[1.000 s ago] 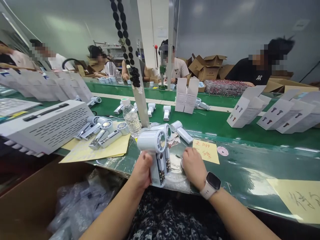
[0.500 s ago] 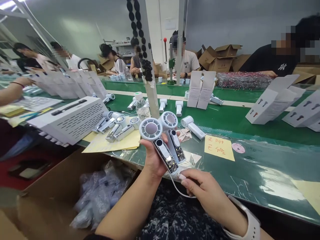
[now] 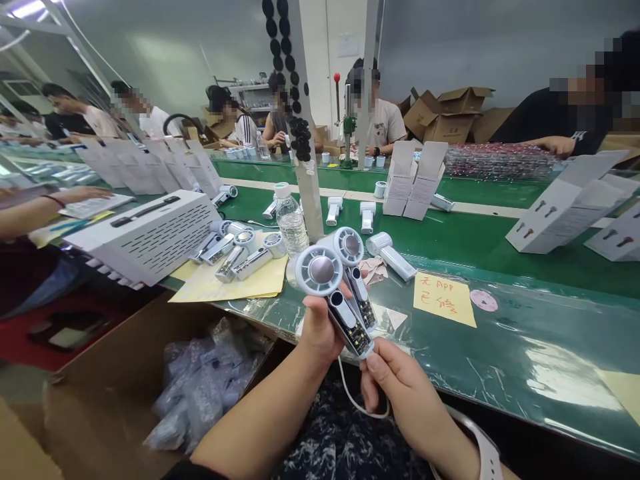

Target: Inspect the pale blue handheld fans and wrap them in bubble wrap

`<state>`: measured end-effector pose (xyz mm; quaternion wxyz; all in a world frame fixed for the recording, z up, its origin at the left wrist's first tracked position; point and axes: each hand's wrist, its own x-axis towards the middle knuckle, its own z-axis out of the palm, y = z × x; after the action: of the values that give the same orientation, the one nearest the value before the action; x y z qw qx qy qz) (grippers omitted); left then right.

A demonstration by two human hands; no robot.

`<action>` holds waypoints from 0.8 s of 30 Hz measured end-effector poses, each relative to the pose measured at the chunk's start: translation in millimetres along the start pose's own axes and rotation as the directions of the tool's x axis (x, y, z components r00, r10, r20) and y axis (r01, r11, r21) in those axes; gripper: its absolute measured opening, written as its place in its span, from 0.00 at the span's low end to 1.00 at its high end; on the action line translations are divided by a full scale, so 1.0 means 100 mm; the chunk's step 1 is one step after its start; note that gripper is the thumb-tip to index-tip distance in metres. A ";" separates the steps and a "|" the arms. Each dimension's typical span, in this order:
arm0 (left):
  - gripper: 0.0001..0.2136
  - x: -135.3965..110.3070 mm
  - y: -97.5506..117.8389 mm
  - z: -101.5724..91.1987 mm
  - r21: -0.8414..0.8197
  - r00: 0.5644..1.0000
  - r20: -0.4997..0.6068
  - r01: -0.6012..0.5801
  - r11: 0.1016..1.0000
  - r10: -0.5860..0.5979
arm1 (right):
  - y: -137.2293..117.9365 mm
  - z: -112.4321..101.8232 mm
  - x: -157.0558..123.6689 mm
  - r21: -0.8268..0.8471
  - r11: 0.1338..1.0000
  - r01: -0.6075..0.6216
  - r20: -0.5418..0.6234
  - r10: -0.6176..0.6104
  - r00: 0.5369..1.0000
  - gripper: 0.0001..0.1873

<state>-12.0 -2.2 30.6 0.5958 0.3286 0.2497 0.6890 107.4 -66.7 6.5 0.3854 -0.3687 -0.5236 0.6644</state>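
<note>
My left hand (image 3: 320, 327) grips two white handheld fans with clear handles that show circuit boards. The nearer fan's round head (image 3: 321, 271) faces up and left, and the other fan's head (image 3: 349, 245) sits just beyond it. My right hand (image 3: 400, 390) pinches the plug of a thin white cable (image 3: 361, 403) against the lower end of the nearer fan's handle (image 3: 350, 327). I cannot tell whether the plug is seated. A smartwatch (image 3: 483, 453) sits on my right wrist.
A green workbench (image 3: 515, 320) with clear film runs ahead, holding a water bottle (image 3: 291, 223), several fans on a yellow sheet (image 3: 225, 283), and white boxes (image 3: 565, 207). An open cardboard box (image 3: 125, 360) of bagged items stands at lower left. Co-workers sit beyond.
My right hand has moved from the film on the bench to the cable plug at the fan's handle. My left hand has turned the fans so their heads face up, and the view has shifted.
</note>
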 end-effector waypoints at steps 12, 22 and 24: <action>0.28 -0.05 0.13 0.04 -0.330 0.977 0.073 0.214 0.919 -0.202 | -0.08 -0.06 -0.04 -0.278 0.951 0.137 -0.105 -0.172 0.979 0.23; 0.29 -0.10 0.10 0.05 -0.194 0.990 0.088 0.130 0.972 -0.115 | 0.03 0.04 -0.02 0.088 0.994 0.070 -0.176 -0.054 0.983 0.24; 0.29 -0.13 0.03 0.06 -0.140 0.995 0.088 0.063 0.988 -0.051 | 0.08 0.09 -0.02 0.207 0.977 0.052 -0.217 -0.006 0.976 0.25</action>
<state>-8.3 -16.2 35.0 0.6472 0.3065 0.1840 0.6733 98.8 -73.4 0.8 0.4866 -0.3874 -0.4105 0.6669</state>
